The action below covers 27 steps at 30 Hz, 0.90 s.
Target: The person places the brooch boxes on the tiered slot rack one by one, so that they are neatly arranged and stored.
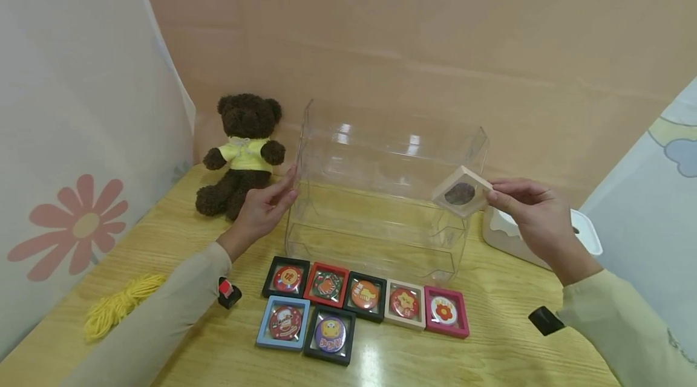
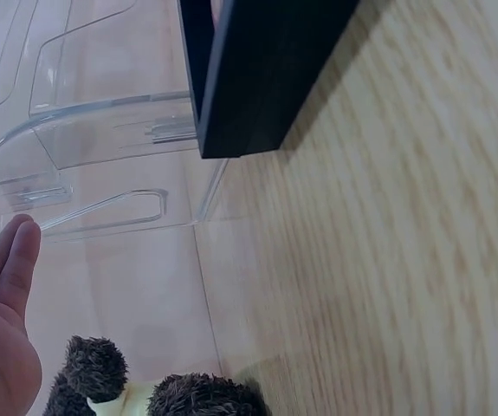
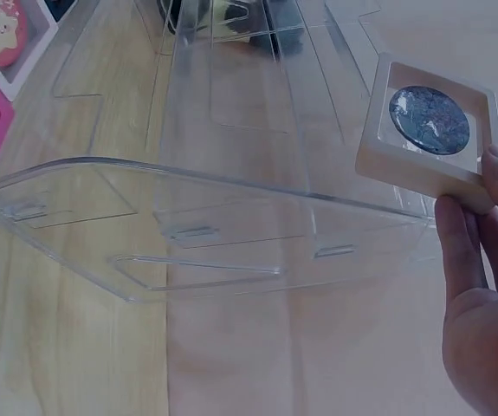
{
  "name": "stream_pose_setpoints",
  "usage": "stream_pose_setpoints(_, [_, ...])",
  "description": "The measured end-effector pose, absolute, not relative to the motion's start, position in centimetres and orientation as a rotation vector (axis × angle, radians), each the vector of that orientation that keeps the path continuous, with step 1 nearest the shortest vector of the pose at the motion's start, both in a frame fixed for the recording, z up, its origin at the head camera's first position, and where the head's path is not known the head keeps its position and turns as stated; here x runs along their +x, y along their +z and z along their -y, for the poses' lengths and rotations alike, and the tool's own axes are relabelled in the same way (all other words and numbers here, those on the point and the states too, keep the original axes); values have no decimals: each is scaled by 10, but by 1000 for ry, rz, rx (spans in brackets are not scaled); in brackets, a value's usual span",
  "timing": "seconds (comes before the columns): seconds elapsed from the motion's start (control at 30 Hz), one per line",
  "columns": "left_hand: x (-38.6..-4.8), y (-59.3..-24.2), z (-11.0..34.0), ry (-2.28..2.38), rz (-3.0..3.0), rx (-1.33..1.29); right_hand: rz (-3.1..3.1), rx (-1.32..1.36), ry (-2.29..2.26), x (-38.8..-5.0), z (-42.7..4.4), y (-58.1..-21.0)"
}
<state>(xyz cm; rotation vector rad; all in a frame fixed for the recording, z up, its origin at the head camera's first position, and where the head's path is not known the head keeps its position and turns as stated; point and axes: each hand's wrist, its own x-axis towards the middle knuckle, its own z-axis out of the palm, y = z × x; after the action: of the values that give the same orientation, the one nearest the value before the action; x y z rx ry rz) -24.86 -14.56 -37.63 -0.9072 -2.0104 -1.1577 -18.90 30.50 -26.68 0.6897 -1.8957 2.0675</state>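
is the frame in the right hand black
No, the right hand pinches a pale beige frame by one corner.

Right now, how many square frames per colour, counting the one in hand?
Black frames: 3
Beige frames: 2 (1 on the table, 1 in the right hand)
Red frame: 1
Light blue frame: 1
Magenta frame: 1
Total: 8
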Motion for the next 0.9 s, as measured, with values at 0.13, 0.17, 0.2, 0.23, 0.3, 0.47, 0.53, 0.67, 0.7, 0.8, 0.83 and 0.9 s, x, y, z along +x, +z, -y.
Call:
stream_pose_setpoints(0.13, [-249, -377, 147, -1141, 2010, -899, 1925, 670, 2020, -196, -296, -258])
stream_pose_setpoints(0.17, [-249, -378, 147, -1139, 2010, -899, 1933, 669, 2002, -197, -293, -256])
stream_pose_setpoints(0.2, [-249, -378, 148, -1137, 2010, -900, 1947, 666, 1985, -198, -289, -255])
stream_pose_setpoints(0.23, [-249, -379, 148, -1139, 2009, -902, 1961, 663, 1966, -200, -285, -254])
stream_pose_setpoints(0.3, [-250, -379, 148, -1140, 2012, -907, 2003, 654, 1914, -203, -277, -251])
stream_pose_setpoints(0.47, [-251, -380, 148, -1124, 2017, -896, 2085, 636, 1827, -214, -254, -244])
stream_pose_setpoints(0.53, [-251, -380, 147, -1130, 2021, -889, 2086, 641, 1818, -218, -246, -241])
stream_pose_setpoints(0.67, [-249, -379, 146, -1150, 2038, -889, 2084, 647, 1788, -227, -234, -239])
stream_pose_setpoints(0.7, [-249, -379, 146, -1150, 2041, -886, 2094, 646, 1773, -229, -231, -239])
stream_pose_setpoints(0.8, [-248, -378, 146, -1136, 2048, -876, 2132, 640, 1724, -236, -223, -239])
stream_pose_setpoints(0.83, [-248, -378, 147, -1131, 2050, -870, 2148, 640, 1710, -238, -220, -240])
stream_pose_setpoints(0.9, [-248, -378, 148, -1119, 2053, -860, 2176, 648, 1678, -242, -214, -240])
